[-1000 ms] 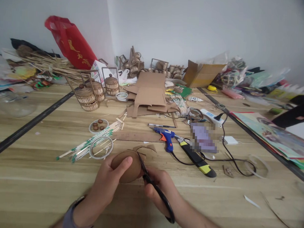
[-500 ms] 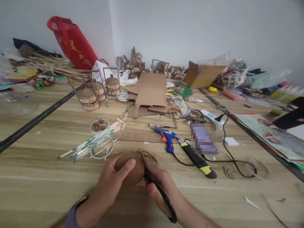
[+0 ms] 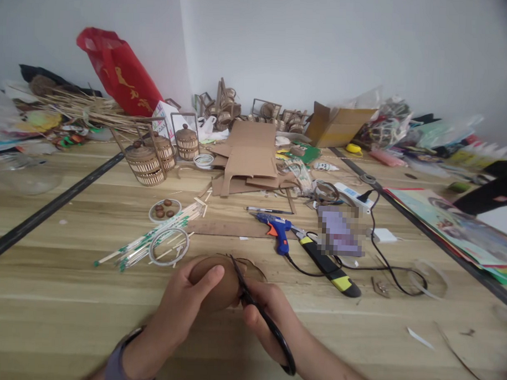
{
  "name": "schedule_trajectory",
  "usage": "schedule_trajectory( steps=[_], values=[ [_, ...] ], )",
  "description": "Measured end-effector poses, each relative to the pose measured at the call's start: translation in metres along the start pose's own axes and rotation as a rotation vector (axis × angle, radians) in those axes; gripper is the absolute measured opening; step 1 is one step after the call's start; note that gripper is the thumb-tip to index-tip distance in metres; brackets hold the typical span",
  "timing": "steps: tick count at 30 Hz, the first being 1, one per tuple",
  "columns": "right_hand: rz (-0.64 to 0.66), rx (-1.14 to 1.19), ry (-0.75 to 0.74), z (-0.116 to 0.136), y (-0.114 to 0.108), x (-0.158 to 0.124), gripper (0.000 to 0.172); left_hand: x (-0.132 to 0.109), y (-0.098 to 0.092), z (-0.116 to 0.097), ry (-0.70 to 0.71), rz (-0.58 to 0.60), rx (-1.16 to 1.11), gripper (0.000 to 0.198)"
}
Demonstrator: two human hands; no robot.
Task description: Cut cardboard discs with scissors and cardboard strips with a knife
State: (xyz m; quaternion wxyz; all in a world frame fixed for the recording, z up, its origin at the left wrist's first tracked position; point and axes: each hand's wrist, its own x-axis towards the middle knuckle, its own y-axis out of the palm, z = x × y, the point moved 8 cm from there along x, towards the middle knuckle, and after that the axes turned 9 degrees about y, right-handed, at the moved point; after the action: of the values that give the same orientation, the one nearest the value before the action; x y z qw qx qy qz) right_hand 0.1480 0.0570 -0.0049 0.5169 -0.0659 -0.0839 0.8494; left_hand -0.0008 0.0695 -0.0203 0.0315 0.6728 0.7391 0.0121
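Note:
My left hand (image 3: pixel 189 298) grips a round brown disc (image 3: pixel 219 288), its thumb lying across the top face. In my right hand (image 3: pixel 272 312) is a pair of black-handled scissors (image 3: pixel 269 321), with the blades pointing up and away at the disc's right edge. A thin curved brown strip (image 3: pixel 255 265) stands out from that edge beside the blades. My right fingers are partly hidden behind the scissors. Beyond my hands lie a white ring (image 3: pixel 169 246) and a blue glue gun (image 3: pixel 280 232) with an orange trigger.
Bundled wooden sticks (image 3: pixel 152 239) and a ring holding brown beads (image 3: pixel 164 210) lie left. Pliers (image 3: pixel 329 267) and a black cord (image 3: pixel 375 266) lie right. Small lidded bamboo baskets (image 3: pixel 146 164) stand behind, near cardboard (image 3: pixel 250 156). A red bag (image 3: pixel 120 74) leans on the wall.
The scissor blades stand a little more open against the disc's edge. The thin curved strip has shifted slightly to the right. My left hand keeps its hold on the disc.

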Motion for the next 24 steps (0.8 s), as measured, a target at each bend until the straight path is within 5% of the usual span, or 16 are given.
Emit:
schedule_trajectory(
  steps=[24],
  values=[
    [-0.019,-0.061,-0.005,0.004,0.001,0.0,0.075,0.005,-0.003,-0.009,-0.075,0.028,0.003,0.038]
  ],
)
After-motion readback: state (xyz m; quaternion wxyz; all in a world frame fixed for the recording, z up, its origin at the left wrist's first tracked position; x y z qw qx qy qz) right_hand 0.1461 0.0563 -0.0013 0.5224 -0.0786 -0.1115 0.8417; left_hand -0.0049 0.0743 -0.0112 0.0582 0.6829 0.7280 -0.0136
